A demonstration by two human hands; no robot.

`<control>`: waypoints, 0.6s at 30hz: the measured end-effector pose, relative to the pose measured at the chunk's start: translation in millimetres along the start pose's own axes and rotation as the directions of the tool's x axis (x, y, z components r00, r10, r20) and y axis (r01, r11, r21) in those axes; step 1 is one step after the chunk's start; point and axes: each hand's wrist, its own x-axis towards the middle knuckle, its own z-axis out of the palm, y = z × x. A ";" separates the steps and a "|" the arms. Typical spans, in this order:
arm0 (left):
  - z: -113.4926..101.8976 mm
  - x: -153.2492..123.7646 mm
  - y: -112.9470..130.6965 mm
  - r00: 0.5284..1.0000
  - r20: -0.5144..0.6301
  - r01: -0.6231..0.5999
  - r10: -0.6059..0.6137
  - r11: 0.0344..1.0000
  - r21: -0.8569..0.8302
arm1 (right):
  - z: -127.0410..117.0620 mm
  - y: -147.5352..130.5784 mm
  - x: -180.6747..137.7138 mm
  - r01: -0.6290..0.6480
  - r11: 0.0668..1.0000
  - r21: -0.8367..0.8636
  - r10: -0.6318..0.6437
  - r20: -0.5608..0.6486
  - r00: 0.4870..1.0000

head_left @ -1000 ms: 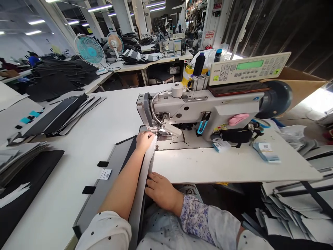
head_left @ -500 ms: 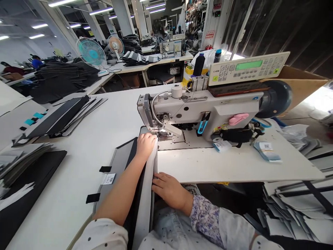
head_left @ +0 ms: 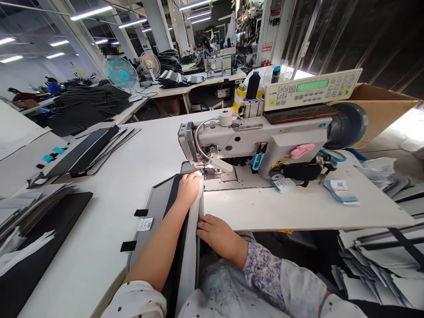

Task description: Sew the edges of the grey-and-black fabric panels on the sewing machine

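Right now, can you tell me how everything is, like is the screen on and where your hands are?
left hand, lying flat on the grey fabric panel beside the needle
right hand, open, fingers against the panel's raised edge
grey fabric panel, lying on the table, raised along its right side
sewing machine, cannot tell if running
control panel, screen lit green
black thread cone, upright
electric fan, upright, cannot tell if spinning

The left hand point(head_left: 188, 189) hides where the grey panel point(head_left: 142, 251) meets the sewing machine point(head_left: 232, 137), so the needle can't be made out from here, the panel runs off the bottom edge of the view, and the print on its little white label point(head_left: 146, 224) and on the stacked cards point(head_left: 341, 191) is too small to read
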 end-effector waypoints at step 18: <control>-17.0 -12.2 11.1 0.994 0.102 -0.045 0.032 0.991 0.129 | -3.2 24.7 29.7 -0.096 0.995 -0.037 0.097 0.016 0.995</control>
